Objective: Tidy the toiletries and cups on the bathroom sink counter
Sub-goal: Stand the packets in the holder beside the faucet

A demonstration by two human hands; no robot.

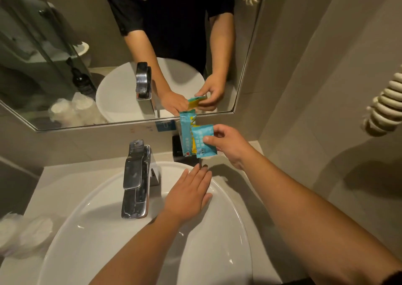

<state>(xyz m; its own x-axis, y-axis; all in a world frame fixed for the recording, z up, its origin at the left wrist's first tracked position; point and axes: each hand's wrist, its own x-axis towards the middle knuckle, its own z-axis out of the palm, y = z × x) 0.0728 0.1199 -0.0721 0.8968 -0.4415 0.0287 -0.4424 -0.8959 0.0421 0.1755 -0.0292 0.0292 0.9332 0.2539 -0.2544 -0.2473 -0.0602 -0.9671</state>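
Observation:
My right hand (228, 146) pinches a small blue toiletry packet (203, 142) above the back right of the counter. Beside it a taller blue and yellow packet (186, 133) stands upright in a black holder (177, 148) against the wall under the mirror. My left hand (188, 194) lies flat with fingers straight over the back rim of the white sink (228, 230), holding nothing. Plastic-wrapped cups (24, 234) lie on the counter at the far left.
A chrome tap (136, 180) rises at the back of the sink, left of my left hand. A mirror (108, 56) covers the wall above. A coiled white cord (385, 108) hangs on the right wall. The beige counter (221, 161) runs along the back.

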